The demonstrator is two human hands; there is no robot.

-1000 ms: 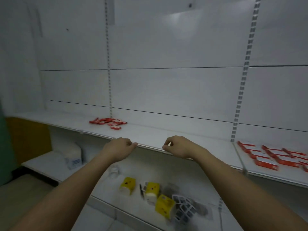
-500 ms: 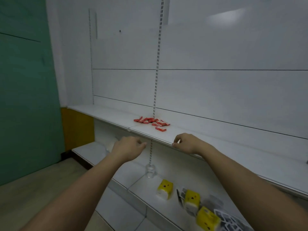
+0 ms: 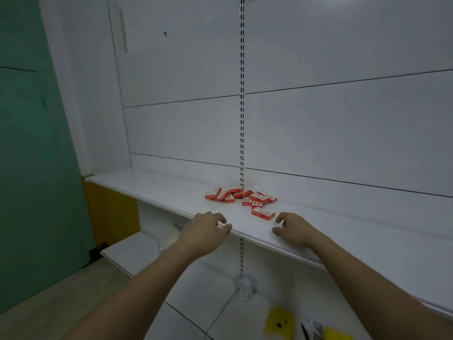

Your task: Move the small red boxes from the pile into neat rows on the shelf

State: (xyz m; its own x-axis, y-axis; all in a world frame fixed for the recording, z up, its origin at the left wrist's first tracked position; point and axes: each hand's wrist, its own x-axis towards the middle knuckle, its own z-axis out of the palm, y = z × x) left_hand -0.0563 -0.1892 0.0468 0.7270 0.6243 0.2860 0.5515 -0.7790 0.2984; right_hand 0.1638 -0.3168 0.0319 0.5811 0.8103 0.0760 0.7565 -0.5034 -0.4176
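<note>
Both hands, left [image 3: 204, 228] and right [image 3: 295, 229], loosely curled, empty. Could knock stray red box [image 3: 262, 214] off shelf [image 3: 157, 187] reaching for pile [image 3: 241, 196].

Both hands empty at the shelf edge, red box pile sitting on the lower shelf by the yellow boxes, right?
Not quite. The head view shows the pile of small red boxes on the upper shelf, just beyond the empty left hand and right hand. The yellow boxes are on the lower one.
</note>
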